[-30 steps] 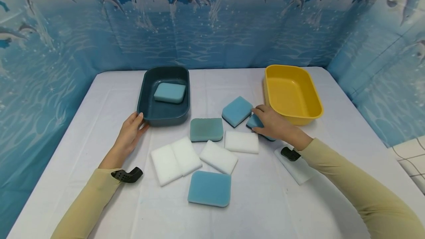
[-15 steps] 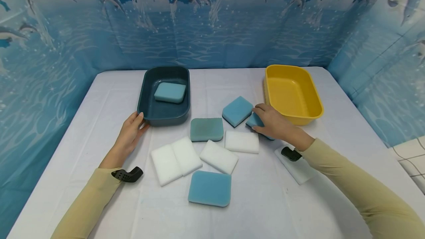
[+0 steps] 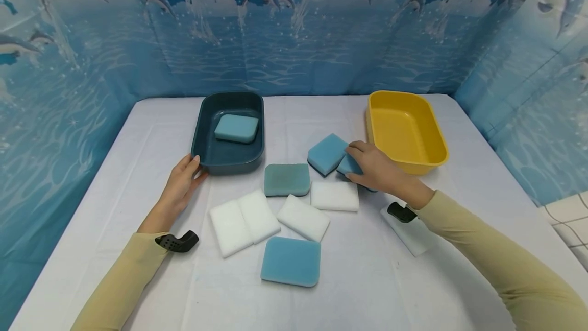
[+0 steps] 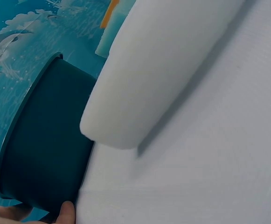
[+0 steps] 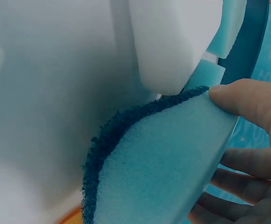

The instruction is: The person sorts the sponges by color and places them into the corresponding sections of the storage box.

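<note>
My left hand (image 3: 176, 188) holds the near left corner of a dark teal plastic basin (image 3: 231, 160), with its thumb at the rim. One blue sponge (image 3: 236, 127) lies inside that basin. On the right, my right hand (image 3: 376, 170) grips another blue sponge (image 5: 158, 163) between thumb and fingers. In the right wrist view, this sponge shows a rough dark blue scouring layer along one edge. Partly hidden under the hand in the head view, it sits beside a blue sponge (image 3: 327, 154) that lies at an angle on the table.
A yellow basin (image 3: 406, 137) stands at the back right. Several white sponges (image 3: 303, 217), a greenish sponge (image 3: 287, 180) and a blue sponge (image 3: 291, 261) lie mid-table. Another white piece (image 3: 409, 234) lies under the right wrist. A dolphin-print curtain (image 3: 294, 55) hangs behind the table.
My right hand shifts slightly left with the gripped sponge, closer to the angled blue sponge. The left hand stays at the dark teal basin.
</note>
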Motion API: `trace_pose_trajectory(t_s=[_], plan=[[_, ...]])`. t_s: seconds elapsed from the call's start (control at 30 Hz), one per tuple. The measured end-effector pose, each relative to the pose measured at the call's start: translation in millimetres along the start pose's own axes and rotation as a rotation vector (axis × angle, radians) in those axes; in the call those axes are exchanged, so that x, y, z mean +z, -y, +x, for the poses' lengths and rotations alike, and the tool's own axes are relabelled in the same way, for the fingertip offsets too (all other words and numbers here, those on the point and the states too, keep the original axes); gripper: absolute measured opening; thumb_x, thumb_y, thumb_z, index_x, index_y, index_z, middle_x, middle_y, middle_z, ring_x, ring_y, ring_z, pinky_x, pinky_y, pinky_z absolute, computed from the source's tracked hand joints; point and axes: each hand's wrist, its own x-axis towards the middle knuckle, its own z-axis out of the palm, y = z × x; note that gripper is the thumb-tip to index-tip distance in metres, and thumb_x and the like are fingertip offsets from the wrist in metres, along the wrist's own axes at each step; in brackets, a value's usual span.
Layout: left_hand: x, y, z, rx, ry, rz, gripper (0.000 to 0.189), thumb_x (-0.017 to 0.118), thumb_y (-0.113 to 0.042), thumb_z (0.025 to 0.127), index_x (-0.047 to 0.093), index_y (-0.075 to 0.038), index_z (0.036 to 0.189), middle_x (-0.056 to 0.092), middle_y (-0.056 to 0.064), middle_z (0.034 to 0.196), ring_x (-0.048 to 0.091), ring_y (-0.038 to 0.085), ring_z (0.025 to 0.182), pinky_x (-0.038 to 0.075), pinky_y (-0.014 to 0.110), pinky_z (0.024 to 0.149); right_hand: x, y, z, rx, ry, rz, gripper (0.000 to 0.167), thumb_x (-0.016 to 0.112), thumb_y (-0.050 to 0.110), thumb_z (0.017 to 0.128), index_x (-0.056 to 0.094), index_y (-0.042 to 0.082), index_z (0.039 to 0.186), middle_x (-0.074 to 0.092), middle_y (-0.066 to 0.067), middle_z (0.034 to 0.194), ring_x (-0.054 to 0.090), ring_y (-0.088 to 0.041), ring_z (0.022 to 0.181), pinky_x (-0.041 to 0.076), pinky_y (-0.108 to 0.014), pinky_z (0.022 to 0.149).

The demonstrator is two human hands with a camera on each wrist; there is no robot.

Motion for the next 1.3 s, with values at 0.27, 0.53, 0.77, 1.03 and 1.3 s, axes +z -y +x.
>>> trace_pose_trajectory(t_s=[0.27, 0.53, 0.77, 1.03, 1.3], plan=[[-0.9, -1.1, -0.7, 0.001, 0.008, -0.014, 0.059, 0.028, -0.027, 0.103, 0.002, -0.005, 0.151, -0.002, 0.009, 0.160, 0.005, 0.024, 0.148, 0.017, 0.043, 0.121, -6.3, 1.2, 2.1, -0.003, -0.011, -0.010, 0.060, 0.075, 0.020, 0.079, 0.051, -0.012, 0.124, 0.052, -0.027, 0.125, 0.055, -0.036, 0.112, 0.051, -0.046, 0.094], [-1.6, -1.3, -1.2, -0.001, 0.010, -0.011, 0.057, 0.027, -0.025, 0.104, 0.002, -0.005, 0.151, -0.003, 0.008, 0.160, 0.004, 0.024, 0.148, 0.016, 0.043, 0.121, -14.5, 2.1, 7.1, -0.003, -0.035, -0.015, 0.061, 0.075, 0.021, 0.079, 0.051, -0.011, 0.125, 0.052, -0.027, 0.126, 0.054, -0.037, 0.113, 0.050, -0.047, 0.096], [-1.2, -1.7, -0.6, 0.000, 0.012, -0.011, 0.057, 0.027, -0.025, 0.104, 0.002, -0.004, 0.151, -0.003, 0.009, 0.160, 0.004, 0.024, 0.148, 0.016, 0.043, 0.121, -21.6, 6.0, 14.2, -0.017, -0.047, -0.021, 0.060, 0.074, 0.021, 0.080, 0.051, -0.010, 0.126, 0.051, -0.026, 0.128, 0.053, -0.036, 0.115, 0.049, -0.047, 0.098], [-2.8, -1.6, -0.4, 0.016, 0.020, -0.011, 0.058, 0.028, -0.025, 0.104, 0.003, -0.004, 0.151, -0.002, 0.009, 0.160, 0.005, 0.026, 0.148, 0.017, 0.044, 0.120, -25.6, 13.5, 24.9, -0.046, -0.050, -0.030, 0.061, 0.073, 0.022, 0.081, 0.050, -0.010, 0.127, 0.051, -0.026, 0.129, 0.053, -0.038, 0.116, 0.049, -0.048, 0.097], [-3.3, -1.5, 0.3, 0.020, 0.015, -0.005, 0.058, 0.029, -0.027, 0.103, 0.004, -0.004, 0.151, -0.001, 0.010, 0.160, 0.007, 0.025, 0.148, 0.018, 0.043, 0.120, -28.4, 18.9, 33.8, -0.064, -0.058, -0.020, 0.060, 0.071, 0.022, 0.083, 0.049, -0.008, 0.130, 0.049, -0.026, 0.132, 0.050, -0.039, 0.119, 0.046, -0.049, 0.100]])
